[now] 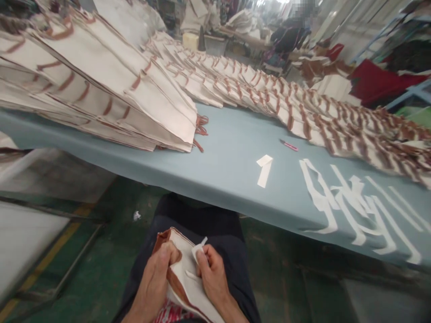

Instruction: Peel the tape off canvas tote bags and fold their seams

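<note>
A cream fabric bag [188, 289] with brown trim lies across my lap. My left hand [156, 273] is closed on its brown-edged top, the fingers partly tucked inside the fold. Between the thumb and fingers of my right hand [213, 273] is a white strip [198, 251], pinched just above the bag's face; one end sticks up past the fingers. Another pale strip end shows on the fabric beside that hand. Red print is partly visible on the bag near my body.
A blue-grey covered table [232, 148] runs across in front of me. Cream bags [161, 107] are stacked at left; long rows of brown-trimmed bags [269, 94] lie behind. White strips [343, 197], a short folded strip [265, 170] and a pink-handled cutter [288, 145] lie on the table.
</note>
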Available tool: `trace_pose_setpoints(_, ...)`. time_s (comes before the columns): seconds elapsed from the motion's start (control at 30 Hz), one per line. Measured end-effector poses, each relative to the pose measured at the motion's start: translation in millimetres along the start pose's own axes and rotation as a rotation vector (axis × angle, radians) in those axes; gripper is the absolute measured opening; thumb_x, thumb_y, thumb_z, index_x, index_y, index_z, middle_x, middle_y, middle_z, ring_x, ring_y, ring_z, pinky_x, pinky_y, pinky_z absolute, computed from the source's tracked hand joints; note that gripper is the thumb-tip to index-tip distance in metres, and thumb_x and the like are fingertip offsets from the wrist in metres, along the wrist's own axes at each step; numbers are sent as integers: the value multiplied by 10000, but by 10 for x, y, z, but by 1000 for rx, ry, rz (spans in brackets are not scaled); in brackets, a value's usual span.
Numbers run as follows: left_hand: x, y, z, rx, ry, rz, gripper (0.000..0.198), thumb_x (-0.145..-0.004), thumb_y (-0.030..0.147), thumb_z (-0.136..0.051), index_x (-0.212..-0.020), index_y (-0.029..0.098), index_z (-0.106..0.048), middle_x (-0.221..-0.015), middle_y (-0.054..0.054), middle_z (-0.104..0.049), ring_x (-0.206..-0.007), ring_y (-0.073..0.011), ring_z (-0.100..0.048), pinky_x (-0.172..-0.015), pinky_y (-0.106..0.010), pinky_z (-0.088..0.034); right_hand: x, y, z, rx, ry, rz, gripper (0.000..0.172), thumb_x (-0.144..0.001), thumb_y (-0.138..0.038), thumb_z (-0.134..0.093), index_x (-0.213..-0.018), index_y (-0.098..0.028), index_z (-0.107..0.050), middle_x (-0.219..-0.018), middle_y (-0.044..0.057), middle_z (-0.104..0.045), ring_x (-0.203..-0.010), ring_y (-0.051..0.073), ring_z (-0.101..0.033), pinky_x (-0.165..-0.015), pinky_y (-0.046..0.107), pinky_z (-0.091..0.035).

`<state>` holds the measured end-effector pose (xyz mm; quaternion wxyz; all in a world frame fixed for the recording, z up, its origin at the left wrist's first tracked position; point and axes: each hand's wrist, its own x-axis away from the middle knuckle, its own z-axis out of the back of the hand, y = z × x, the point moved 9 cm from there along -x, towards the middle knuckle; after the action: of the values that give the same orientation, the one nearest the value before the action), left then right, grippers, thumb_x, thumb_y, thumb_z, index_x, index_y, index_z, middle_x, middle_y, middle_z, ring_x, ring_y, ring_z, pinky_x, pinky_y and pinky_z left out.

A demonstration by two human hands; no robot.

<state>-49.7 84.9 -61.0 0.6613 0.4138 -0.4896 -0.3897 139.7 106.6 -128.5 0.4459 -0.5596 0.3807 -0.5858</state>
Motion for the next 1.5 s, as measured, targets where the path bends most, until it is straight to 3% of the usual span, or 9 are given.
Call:
trace_pose_setpoints(0.17,307,-114,174,-18,-18,106,786,-1022,961,-391,-666,261,-444,-647,29,-465,-645,-194,-416,-639,-298,-430,45,135,-25,35,-56,-24,565,-963,-741,-723,-747,-223,-659,-583,-59,-514,-580,151,-443,-551,259,-350)
trace_pose_setpoints(0.3,529,-108,368,-100,-76,96,782,-921,980,-576,-706,232,-654,-717,5,-657,-733,-225,-581,-713,-278,-481,32,139,-37,63,-82,-33,565,-971,-737,-712,-744,-223,-656,-606,-48,-525,-602,160,-454,-562,265,-357)
trace_pose_setpoints(0.43,574,-82,486,-200,-97,104,637,-994,808,-632,-752,227,-730,-764,2,-718,-761,-223,-625,-744,-268,-505,43,128,-80,82,-98,-50,583,-969,-761,-675,-751,-221,-641,-594,-56,-502,-585,154,-437,-556,263,-357)
trace_pose_setpoints(0.6,332,187,253,-177,-276,33,608,-1045,706,-605,-754,189,-739,-725,-13,-678,-707,-197,-607,-689,-249,-480,-94,-124,68,113,-105,-29,577,-961,-760,-661,-772,-214,-649,-581,-64,-501,-555,142,-419,-548,261,-358)
trace_pose_setpoints(0.8,-25,758,-66,-45,-411,-92,504,-1019,592,-669,-742,179,-758,-675,6,-619,-634,-154,-488,-596,-227,-398,-59,-1160,739,177,-47,58,557,-1001,-705,-716,-754,-209,-654,-626,-45,-534,-587,136,-445,-567,253,-353)
trace_pose_setpoints(0.87,-98,894,-150,-19,-441,-124,499,-1012,581,-684,-730,177,-761,-671,12,-583,-620,-145,-452,-562,-220,-365,102,-1524,808,162,-124,51,591,-993,-722,-750,-733,-199,-658,-608,-54,-489,-570,118,-381,-553,251,-309)
trace_pose_setpoints(0.97,-178,1008,-239,1,-456,-133,505,-1020,594,-690,-761,172,-788,-691,4,-594,-626,-143,-457,-540,-210,-341,324,-1802,689,87,-298,-49,569,-979,-728,-775,-800,-193,-707,-597,-71,-466,-537,98,-290,-528,258,-251)
trace_pose_setpoints(1.13,-208,1132,-334,29,-479,-159,500,-1053,586,-677,-811,174,-825,-679,2,-618,-597,-127,-434,-502,-199,-294,287,-1974,485,349,-315,49,307,-1025,-454,-768,-837,-213,-747,-664,-40,-593,-627,126,-452,-562,258,-272)
trace_pose_setpoints(1.5,-271,1049,-393,151,-459,-23,533,-966,641,-725,-712,174,-703,-616,48,-429,-552,-108,-326,-469,-210,-223,155,-2093,356,341,-199,96,244,-961,-428,-671,-813,-234,-676,-577,-50,-599,-498,125,-482,-499,260,-270)
